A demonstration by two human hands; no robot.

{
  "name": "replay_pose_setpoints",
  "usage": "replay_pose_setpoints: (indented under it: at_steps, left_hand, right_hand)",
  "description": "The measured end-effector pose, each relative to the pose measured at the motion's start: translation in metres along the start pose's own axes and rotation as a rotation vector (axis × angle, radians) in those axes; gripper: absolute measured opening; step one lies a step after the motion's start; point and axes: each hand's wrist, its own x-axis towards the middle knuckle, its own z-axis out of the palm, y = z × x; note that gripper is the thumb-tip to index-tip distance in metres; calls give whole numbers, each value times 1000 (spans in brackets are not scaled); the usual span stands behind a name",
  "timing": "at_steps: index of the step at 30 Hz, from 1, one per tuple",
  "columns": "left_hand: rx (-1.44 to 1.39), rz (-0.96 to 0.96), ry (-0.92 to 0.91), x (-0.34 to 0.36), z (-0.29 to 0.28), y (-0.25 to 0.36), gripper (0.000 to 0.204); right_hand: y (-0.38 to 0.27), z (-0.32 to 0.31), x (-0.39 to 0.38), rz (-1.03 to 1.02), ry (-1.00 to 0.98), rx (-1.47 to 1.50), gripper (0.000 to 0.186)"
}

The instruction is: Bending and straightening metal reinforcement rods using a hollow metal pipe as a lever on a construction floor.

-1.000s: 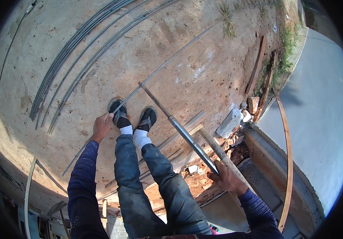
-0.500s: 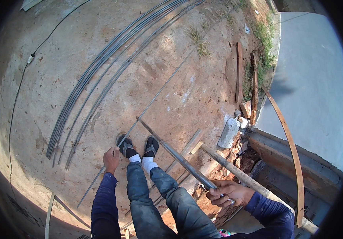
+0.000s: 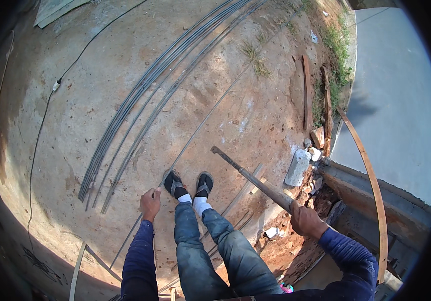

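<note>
My left hand (image 3: 150,204) is closed around a long thin steel rod (image 3: 206,116). The rod runs from below my fist, past my left shoe (image 3: 174,181), and far up toward the grass tuft. In my right fist (image 3: 306,220) is a long metal bar (image 3: 258,182), with a thick pipe-like handle and a narrower far end. It slants up and left over the ground, its tip to the right of the rod and apart from it. Exactly how the tip is shaped is too small to tell.
A bundle of long steel rods (image 3: 148,88) lies at the far left, beyond it a black cable (image 3: 40,122) with a white connector. To the right are rubble blocks (image 3: 298,167), a curved wooden strip (image 3: 368,163), a broken-edged trench, and a smooth grey slab (image 3: 393,95).
The metal bar's tip has come off the rod and swung right. My right hand has moved up and right with it. My left hand stays on the rod; the view has shifted slightly.
</note>
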Motion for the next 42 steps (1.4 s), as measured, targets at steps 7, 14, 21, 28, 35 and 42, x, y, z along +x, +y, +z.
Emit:
replay_pose_setpoints:
  at_steps: [7,14,21,28,35,42]
  left_hand:
    - [232,-25,275,1,-23,-6,49]
    - [85,-340,-306,-139,-13,-73,36]
    - [-248,-611,-254,-228,0,-49,23]
    - [-492,-638,-85,-242,2,61,16]
    - [-261,-503,-60,-212,9,143,17]
    - [-575,-683,53,-203,13,196,15]
  right_hand:
    - [21,62,-2,407,-91,663,39]
    - [24,82,11,785,-140,1691,15]
    - [72,122,82,784,-32,1662,11]
    - [130,210,152,545,190,932,33]
    - [143,326,116,411,-206,616,69]
    - [143,220,13,45,-419,741,23]
